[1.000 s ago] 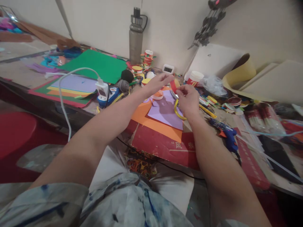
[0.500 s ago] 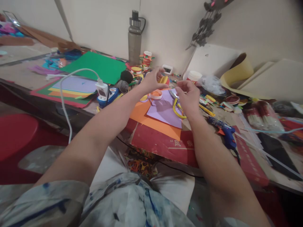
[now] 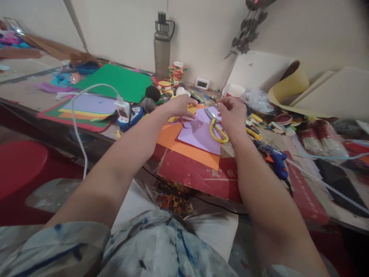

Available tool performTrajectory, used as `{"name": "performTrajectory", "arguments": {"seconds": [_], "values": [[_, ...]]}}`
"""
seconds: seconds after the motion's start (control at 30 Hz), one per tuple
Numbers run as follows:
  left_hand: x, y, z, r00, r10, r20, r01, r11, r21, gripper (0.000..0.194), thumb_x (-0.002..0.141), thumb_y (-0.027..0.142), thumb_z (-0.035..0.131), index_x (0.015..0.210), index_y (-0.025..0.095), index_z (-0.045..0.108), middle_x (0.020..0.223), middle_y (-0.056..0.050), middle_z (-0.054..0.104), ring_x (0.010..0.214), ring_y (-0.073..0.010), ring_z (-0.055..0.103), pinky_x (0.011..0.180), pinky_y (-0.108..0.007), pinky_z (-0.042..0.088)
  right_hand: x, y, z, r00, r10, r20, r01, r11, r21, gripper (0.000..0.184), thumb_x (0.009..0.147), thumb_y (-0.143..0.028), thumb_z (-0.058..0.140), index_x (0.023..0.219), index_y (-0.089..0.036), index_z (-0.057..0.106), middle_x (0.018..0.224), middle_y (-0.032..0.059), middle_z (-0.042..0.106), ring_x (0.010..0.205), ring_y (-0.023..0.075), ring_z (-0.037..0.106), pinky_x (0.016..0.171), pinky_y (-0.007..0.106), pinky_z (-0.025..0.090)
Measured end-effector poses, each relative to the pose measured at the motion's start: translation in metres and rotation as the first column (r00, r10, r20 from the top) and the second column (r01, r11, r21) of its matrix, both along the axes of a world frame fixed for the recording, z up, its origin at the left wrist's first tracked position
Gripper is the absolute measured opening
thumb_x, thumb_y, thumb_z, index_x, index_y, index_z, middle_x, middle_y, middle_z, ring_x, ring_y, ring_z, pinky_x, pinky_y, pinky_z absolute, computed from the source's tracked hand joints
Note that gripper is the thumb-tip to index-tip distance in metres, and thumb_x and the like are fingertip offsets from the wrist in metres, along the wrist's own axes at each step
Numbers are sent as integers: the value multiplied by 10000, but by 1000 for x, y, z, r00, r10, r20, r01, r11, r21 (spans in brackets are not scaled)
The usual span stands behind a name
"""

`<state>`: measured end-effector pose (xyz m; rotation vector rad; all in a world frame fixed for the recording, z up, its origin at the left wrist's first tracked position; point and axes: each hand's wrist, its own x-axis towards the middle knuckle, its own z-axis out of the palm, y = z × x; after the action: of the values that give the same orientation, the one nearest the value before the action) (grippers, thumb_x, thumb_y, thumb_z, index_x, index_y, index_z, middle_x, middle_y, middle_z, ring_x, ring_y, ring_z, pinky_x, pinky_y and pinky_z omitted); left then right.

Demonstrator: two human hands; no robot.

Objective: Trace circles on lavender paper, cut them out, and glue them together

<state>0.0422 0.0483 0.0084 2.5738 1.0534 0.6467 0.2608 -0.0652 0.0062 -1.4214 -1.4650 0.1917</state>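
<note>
My left hand [image 3: 182, 107] reaches over the orange and purple paper, its fingers and thumb curled around a yellow round piece [image 3: 191, 109], mostly hidden by the hand. To the right, my right hand [image 3: 233, 115] hovers with bent fingers and a small gap between thumb and fingertips; nothing shows in it. Scissors with yellow handles [image 3: 218, 132] lie on the purple paper [image 3: 200, 138], just left of the right hand. Under that is an orange sheet [image 3: 168, 137], resting on a red cardboard piece [image 3: 184, 169].
A grey bottle [image 3: 162, 54] and a stack of decorated cups [image 3: 177, 73] stand by the wall. On the left lie a green sheet [image 3: 115, 82] and a blue power strip [image 3: 129, 118] with a white plug. A blue glue gun [image 3: 279, 163] lies right of my right forearm.
My left hand has come down and slightly nearer, along with the yellow piece, exposing a white lid behind it. My right hand has shifted slightly right, showing more of the scissors.
</note>
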Motion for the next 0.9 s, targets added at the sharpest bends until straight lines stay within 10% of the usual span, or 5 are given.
{"name": "performTrajectory", "arguments": {"seconds": [0.53,0.9], "values": [[0,10,-18,989,136,-59,-134,991,26,664,604,489,1004,1202,256,834,1175,-75,819,1141,-300,730,1016,-324,538,23,-5,-5,919,-169,356,212,973,-88,170,853,-239,807,783,-249,652,780,88,684,849,308,663,929,532,579],[9,-2,-1,971,164,176,-187,975,120,236,878,414,813,1058,265,846,1236,-125,803,1247,-339,667,1211,-505,469,-10,-17,13,912,-56,407,118,985,-129,103,983,-186,683,934,-222,766,975,114,810,933,304,730,913,460,568]]}}
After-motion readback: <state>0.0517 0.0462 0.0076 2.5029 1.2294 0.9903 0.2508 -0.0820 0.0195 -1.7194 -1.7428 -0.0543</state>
